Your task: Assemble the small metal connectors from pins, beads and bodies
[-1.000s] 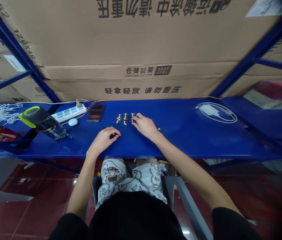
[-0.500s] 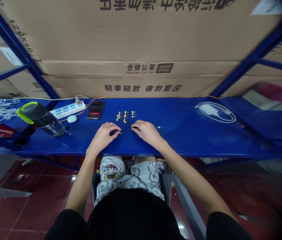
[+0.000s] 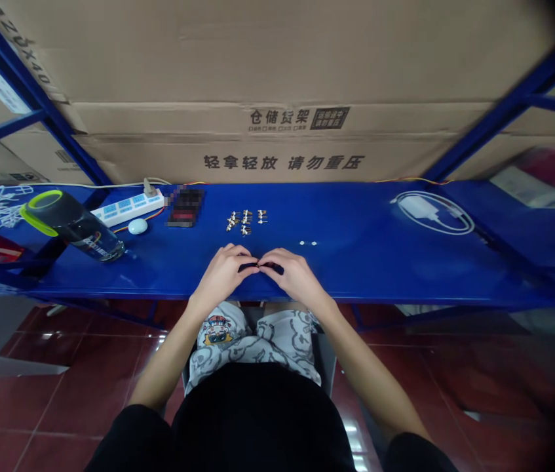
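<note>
My left hand (image 3: pixel 229 270) and my right hand (image 3: pixel 291 272) meet over the front of the blue shelf top (image 3: pixel 370 262). Thumb and fingers of each are pinched, with the fingertips almost touching. Something tiny and dark shows between them, too small to name. Beyond my fingertips lies a group of small white-and-brass pieces (image 3: pixel 246 219), set in rough columns. To the right of my right hand, two tiny white pieces (image 3: pixel 307 243) lie side by side.
At the left are a dark bottle (image 3: pixel 85 229) with a green loop, a white power strip (image 3: pixel 132 208), a pale oval object (image 3: pixel 137 226) and a blurred-out dark item (image 3: pixel 185 208). A coiled white cable with a charger (image 3: pixel 424 208) lies right. Large cartons (image 3: pixel 277 78) stand behind.
My hands have come together from a small gap, fingertips now meeting. Two tiny white pieces show on the right where one showed before. The head view has shifted slightly.
</note>
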A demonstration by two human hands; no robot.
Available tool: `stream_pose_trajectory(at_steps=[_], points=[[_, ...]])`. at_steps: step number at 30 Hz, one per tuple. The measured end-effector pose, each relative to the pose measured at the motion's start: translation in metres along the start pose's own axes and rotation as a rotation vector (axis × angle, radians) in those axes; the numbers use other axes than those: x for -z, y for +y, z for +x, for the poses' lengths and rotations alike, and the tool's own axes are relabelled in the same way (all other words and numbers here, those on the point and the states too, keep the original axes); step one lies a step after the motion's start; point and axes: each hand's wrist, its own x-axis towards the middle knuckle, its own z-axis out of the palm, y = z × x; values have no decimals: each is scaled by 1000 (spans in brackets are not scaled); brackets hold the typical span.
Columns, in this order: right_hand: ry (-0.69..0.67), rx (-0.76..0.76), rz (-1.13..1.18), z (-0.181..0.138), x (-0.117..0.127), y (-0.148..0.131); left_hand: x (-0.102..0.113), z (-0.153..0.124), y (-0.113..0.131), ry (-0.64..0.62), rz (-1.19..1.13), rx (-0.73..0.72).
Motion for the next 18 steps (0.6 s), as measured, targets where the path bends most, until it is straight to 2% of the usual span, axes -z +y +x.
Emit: stream_pose_trajectory(at_steps=[18], points=[[-55, 49, 47, 2, 5, -2, 1, 1, 2, 26, 10, 22]])
